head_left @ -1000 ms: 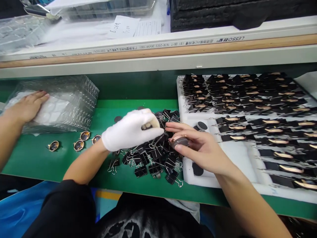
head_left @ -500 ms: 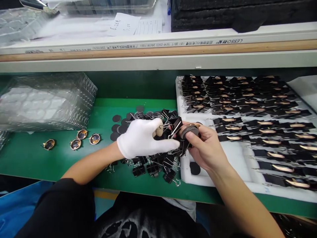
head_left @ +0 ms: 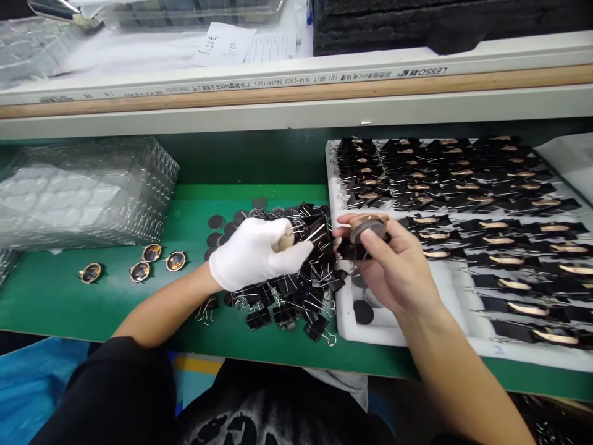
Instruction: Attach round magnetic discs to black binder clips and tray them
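Observation:
My left hand point(head_left: 259, 253), in a white glove with bare fingertips, pinches a black binder clip point(head_left: 319, 238) by its silver wire handles, above a heap of similar clips point(head_left: 282, 315). To its right, my bare right hand point(head_left: 389, 259) grips a round gold-rimmed watch case point(head_left: 368, 228), thumb pressed on the grey disc point(head_left: 364, 235) covering its face. A dark clip shows under that case, partly hidden by my fingers. Several dark round discs point(head_left: 215, 222) lie left of and behind the heap.
At right, a white foam tray point(head_left: 445, 303) carries rows of clipped gold-rimmed pieces point(head_left: 504, 259); a dark disc point(head_left: 364, 312) lies in its near left corner. Several watch cases point(head_left: 140, 270) rest on the green bench at left, before stacked clear plastic trays point(head_left: 92, 191). A shelf edge point(head_left: 287, 114) crosses behind.
My left hand has drawn back left with the binder clip, away from the watch case. My right hand has shifted slightly right and up, still gripping the case.

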Available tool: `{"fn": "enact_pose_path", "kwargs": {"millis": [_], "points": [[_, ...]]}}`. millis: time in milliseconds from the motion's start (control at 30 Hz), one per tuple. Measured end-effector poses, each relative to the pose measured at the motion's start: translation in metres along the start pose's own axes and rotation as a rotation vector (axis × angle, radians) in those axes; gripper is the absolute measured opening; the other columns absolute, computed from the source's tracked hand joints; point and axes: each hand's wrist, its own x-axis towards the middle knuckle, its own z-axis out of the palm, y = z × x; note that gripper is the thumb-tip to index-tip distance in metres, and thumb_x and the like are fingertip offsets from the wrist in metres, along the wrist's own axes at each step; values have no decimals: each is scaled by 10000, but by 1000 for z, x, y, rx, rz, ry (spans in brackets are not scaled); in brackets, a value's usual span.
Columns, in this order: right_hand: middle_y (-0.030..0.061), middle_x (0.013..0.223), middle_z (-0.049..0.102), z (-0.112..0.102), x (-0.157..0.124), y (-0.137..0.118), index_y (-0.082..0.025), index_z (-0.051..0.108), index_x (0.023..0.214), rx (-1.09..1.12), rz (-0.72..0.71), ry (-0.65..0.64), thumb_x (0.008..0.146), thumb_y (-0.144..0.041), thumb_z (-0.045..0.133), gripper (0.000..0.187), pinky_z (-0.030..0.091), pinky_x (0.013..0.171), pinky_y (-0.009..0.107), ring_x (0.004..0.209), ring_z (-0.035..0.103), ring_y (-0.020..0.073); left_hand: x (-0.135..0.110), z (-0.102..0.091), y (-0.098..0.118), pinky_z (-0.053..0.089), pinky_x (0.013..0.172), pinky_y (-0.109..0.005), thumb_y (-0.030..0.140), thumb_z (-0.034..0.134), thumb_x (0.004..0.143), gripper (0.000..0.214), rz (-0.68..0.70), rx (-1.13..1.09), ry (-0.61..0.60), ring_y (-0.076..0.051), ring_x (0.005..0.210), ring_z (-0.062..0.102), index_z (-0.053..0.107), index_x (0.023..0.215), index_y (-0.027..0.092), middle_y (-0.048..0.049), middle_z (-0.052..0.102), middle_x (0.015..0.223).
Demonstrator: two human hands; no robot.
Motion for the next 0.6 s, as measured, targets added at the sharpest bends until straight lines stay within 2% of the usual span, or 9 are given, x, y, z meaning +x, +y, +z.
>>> {"fn": "enact_pose_path", "kwargs": {"millis": [67,167,267,333,467,600], "points": [[-4,1033,774,-9,3,-7,-340,784,1112,-127,33,-41,928,-381,774,189,599,695,253,871,741,157,-1,-4,0,240,489,-219,364,589,906,446,-26,-4,-54,-49,493,281,321,591,196,82,328,503],[-2,1022,788,-21,6,-15,-315,765,1175,-350,-5,-126,891,-285,799,289,604,708,245,870,747,156,-6,-8,4,231,490,-213,375,579,930,418,-65,4,-231,-50,497,292,352,630,195,86,347,517],[-4,949,806,-26,4,-22,-269,797,1005,-481,-115,-171,802,-230,870,220,614,772,265,864,759,168,-11,-10,6,252,504,-211,401,557,951,384,3,25,-359,-54,494,323,407,664,194,83,395,523],[-2,905,813,-27,2,-26,-261,814,931,-547,-138,-225,793,-239,881,155,616,786,278,842,762,173,-12,-11,5,252,502,-214,420,554,958,398,61,42,-411,-56,483,319,401,666,197,82,398,518],[4,929,822,-30,1,-29,-270,832,962,-530,-113,-349,817,-260,865,148,627,764,299,841,771,187,-9,-15,6,237,487,-221,455,576,956,425,86,79,-527,-64,468,300,387,668,207,85,378,502],[3,915,817,-30,2,-27,-265,825,946,-485,-125,-344,816,-251,863,136,619,728,296,825,765,182,-5,-19,14,246,489,-224,481,563,960,426,19,107,-577,-70,470,303,401,675,209,82,390,507]]}}
